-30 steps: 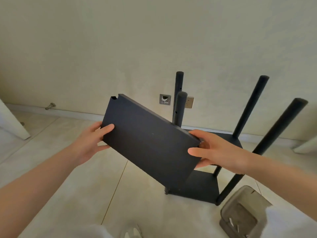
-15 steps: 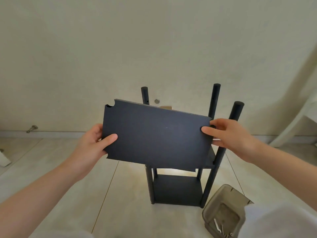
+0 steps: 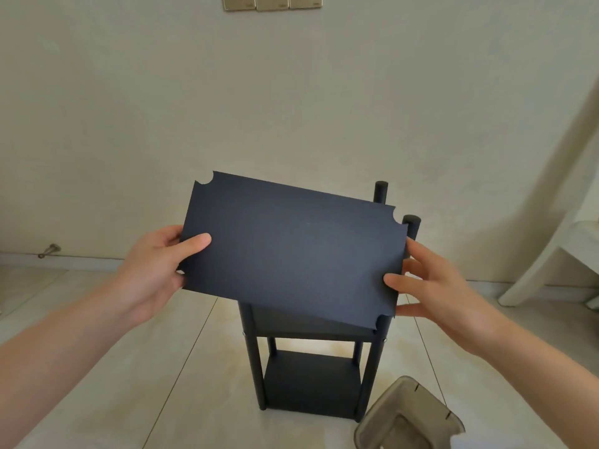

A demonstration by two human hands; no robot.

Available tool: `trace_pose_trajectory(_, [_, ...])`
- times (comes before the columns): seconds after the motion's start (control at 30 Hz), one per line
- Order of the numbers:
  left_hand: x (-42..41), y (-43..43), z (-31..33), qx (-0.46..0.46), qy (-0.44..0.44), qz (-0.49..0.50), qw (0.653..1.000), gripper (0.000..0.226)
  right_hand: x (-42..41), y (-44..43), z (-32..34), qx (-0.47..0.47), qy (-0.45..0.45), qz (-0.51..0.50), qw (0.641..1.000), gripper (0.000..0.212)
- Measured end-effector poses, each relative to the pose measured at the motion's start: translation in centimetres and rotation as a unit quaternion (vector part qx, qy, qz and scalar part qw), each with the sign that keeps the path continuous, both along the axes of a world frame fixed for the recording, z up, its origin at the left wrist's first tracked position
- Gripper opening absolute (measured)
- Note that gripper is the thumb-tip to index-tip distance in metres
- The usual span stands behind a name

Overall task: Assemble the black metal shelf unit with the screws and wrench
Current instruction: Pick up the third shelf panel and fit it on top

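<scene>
I hold a flat black shelf panel (image 3: 291, 244) with notched corners above the black shelf frame (image 3: 311, 380). My left hand (image 3: 155, 267) grips the panel's left edge, thumb on top. My right hand (image 3: 431, 283) holds the right edge, thumb on the top face and fingers spread along the side. The panel is tilted, its right side lower, and its near right corner notch sits at the top of the frame's front right post (image 3: 377, 351). Two rear posts (image 3: 411, 226) stick up behind the panel's right end. The frame has a bottom shelf and a middle shelf.
A grey plastic tray (image 3: 408, 419) lies on the tiled floor at the frame's right foot. Wall sockets (image 3: 272, 1) sit high on the wall. A white furniture leg (image 3: 544, 254) stands at the right. A small metal doorstop (image 3: 48, 251) is at the left skirting.
The panel has moved down and closer to the frame's top, its right corner now at the front right post. My right hand has shifted lower along the right edge. The view has come nearer.
</scene>
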State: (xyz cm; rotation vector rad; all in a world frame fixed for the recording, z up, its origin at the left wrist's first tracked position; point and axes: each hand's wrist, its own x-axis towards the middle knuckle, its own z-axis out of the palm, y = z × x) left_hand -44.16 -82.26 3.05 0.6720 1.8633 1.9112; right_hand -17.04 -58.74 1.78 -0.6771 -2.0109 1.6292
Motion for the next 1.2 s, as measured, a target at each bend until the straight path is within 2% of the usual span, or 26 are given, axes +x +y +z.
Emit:
trace_pose_trajectory(0.2, [-1.1,1.8,2.3,-0.030,0.119,0.039,0.992,0.012,-1.1,1.4,2.8,0.091,0.045,-0.051,0.994,0.027])
trace_pose_trajectory(0.3, [-1.7,2.9,3.0,-0.037,0.138,0.050,0.989,0.010,-1.6,2.9,4.5,0.075,0.058,-0.061,0.994,0.018])
trace_pose_trajectory(0.37, [-2.2,3.7,3.2,-0.045,0.120,0.052,0.990,0.015,-2.1,4.0,5.5,0.061,0.057,-0.070,0.994,0.017])
trace_pose_trajectory(0.47, [-2.8,5.2,3.4,-0.055,0.072,0.039,0.995,0.018,-3.2,5.5,6.2,0.088,0.042,-0.087,0.991,0.023])
trace_pose_trajectory(0.73, [-4.2,7.7,3.4,-0.030,0.007,0.025,0.999,0.022,-5.6,7.9,7.2,0.145,-0.035,-0.148,0.978,0.046])
trace_pose_trajectory(0.87, [-4.6,8.1,3.5,-0.034,-0.018,0.018,0.999,0.020,-6.6,9.2,6.6,0.100,-0.057,-0.156,0.981,0.048])
trace_pose_trajectory(0.97, [-4.6,8.3,3.5,-0.042,-0.051,0.008,0.998,0.022,-6.8,9.5,5.9,0.049,-0.065,-0.156,0.984,0.035])
trace_pose_trajectory(1.1, [-4.1,8.1,2.8,-0.041,-0.105,-0.048,0.993,0.024,-6.3,9.8,5.5,-0.032,-0.031,-0.156,0.987,0.024])
trace_pose_trajectory(1.2, [-3.8,8.1,2.4,-0.007,-0.139,-0.083,0.987,0.022,-6.2,10.2,5.3,-0.046,-0.030,-0.151,0.987,0.025])
